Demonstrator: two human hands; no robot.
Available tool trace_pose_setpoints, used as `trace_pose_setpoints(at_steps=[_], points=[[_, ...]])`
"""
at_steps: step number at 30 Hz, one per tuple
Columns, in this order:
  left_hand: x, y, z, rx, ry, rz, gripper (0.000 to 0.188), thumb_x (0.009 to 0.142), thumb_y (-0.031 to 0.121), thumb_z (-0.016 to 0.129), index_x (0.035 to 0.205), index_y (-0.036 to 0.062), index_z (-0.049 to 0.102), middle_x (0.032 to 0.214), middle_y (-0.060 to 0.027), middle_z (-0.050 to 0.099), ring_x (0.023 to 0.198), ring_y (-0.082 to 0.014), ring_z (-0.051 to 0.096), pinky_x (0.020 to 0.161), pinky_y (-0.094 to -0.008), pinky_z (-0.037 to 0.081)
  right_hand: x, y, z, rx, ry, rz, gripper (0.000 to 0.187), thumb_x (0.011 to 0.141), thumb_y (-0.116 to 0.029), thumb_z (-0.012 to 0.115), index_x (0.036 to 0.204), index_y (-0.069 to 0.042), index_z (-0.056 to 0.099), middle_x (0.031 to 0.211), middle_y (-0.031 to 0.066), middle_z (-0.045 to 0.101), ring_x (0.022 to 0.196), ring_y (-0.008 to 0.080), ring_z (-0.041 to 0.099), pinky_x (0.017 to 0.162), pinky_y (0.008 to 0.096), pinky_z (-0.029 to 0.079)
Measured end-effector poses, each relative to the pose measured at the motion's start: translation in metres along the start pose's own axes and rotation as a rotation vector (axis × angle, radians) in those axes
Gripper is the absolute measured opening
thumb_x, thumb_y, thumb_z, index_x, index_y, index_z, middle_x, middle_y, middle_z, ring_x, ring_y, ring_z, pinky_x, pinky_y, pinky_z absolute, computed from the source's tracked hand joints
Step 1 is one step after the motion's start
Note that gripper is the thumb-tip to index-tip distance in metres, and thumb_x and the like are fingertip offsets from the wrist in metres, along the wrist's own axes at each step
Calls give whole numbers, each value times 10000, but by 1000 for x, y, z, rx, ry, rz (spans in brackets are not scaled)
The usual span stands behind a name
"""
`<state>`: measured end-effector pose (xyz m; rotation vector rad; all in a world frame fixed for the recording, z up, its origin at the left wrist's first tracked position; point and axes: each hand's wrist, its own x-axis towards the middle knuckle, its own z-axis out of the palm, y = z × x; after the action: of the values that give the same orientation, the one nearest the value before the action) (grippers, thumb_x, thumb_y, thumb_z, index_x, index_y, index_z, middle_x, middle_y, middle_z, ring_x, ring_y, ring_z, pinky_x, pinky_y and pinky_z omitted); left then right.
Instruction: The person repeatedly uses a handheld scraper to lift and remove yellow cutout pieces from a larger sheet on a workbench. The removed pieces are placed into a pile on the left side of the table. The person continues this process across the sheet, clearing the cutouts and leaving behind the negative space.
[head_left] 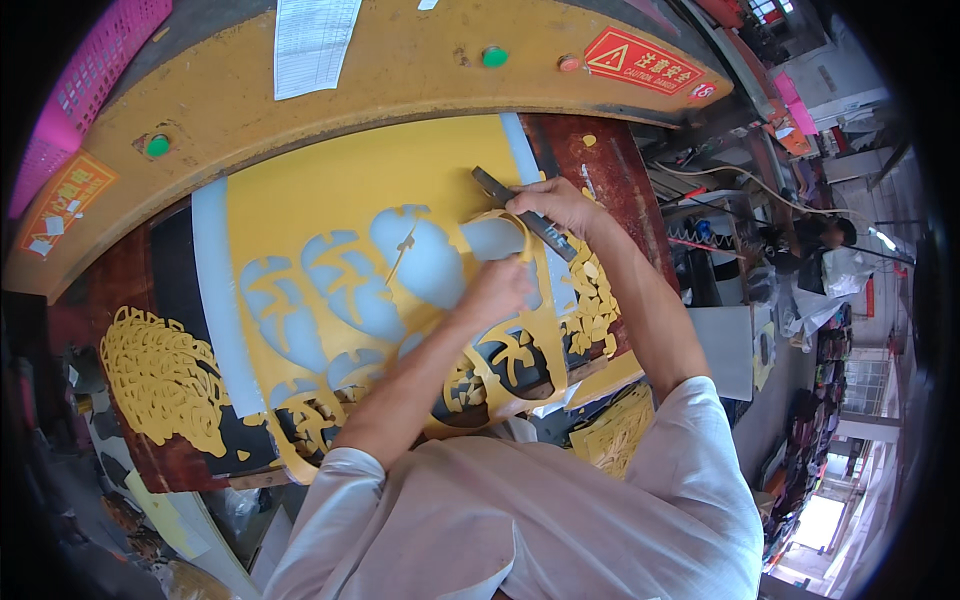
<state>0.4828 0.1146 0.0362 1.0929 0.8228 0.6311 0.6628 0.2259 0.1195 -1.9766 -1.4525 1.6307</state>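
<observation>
A yellow sheet with rows of shaped cut-outs lies over a whitish board. My right hand is closed around a dark cutting die, which is seen edge-on and tilted above the sheet's right side. Pale markings show on the die's lower end. Slightly blurred, my left hand is curled over the sheet just below the die, beside a curved yellow strip. Its fingertips are hidden, so what it grips cannot be made out. A thin yellow scrap lies across one large cut-out.
Cut yellow pieces are heaped at the left, with smaller scraps at the right. The yellow-brown machine beam spans the far side, bearing green buttons. A pink basket stands far left. The sheet's cut lattice overhangs the near edge.
</observation>
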Motion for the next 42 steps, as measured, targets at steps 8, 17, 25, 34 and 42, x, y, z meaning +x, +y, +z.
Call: trace_pose_setpoints(at_steps=[8,17,25,34,42], points=[[-204,11,-135,147,65,-537,385,1124,262,518,995,-43,715,809,-142,761,560,-204,679,556,-339,532,-5,-1,-17,103,-59,-49,512,815,-405,848,1168,-35,835,890,79,764,723,149,689,624,315,550],[-133,-40,-79,916,463,-65,331,991,361,712,1086,46,744,929,-203,763,858,-414,733,785,-496,573,8,60,-14,505,-14,-96,508,878,-386,845,1225,-17,808,1004,100,784,779,171,722,679,302,579],[-126,-89,-66,1181,789,319,196,950,276,778,1013,95,740,886,-127,748,757,-349,720,678,-452,575,-93,164,-74,1196,163,-371,772,1003,-562,642,1487,33,553,1365,254,682,1162,403,721,956,514,643],[-114,-85,-54,1222,764,275,223,964,285,760,1044,77,743,920,-133,751,796,-357,725,698,-447,579,-82,278,-18,2122,-33,-330,796,1019,-610,611,1565,-42,496,1545,310,505,1366,571,490,1073,584,565],[-119,-91,-59,1213,806,323,214,951,277,769,1035,81,746,880,-141,738,755,-367,707,669,-446,567,-99,230,-70,1676,156,-58,672,1011,-538,677,1472,-57,590,1568,247,529,1350,558,530,1012,636,583]])
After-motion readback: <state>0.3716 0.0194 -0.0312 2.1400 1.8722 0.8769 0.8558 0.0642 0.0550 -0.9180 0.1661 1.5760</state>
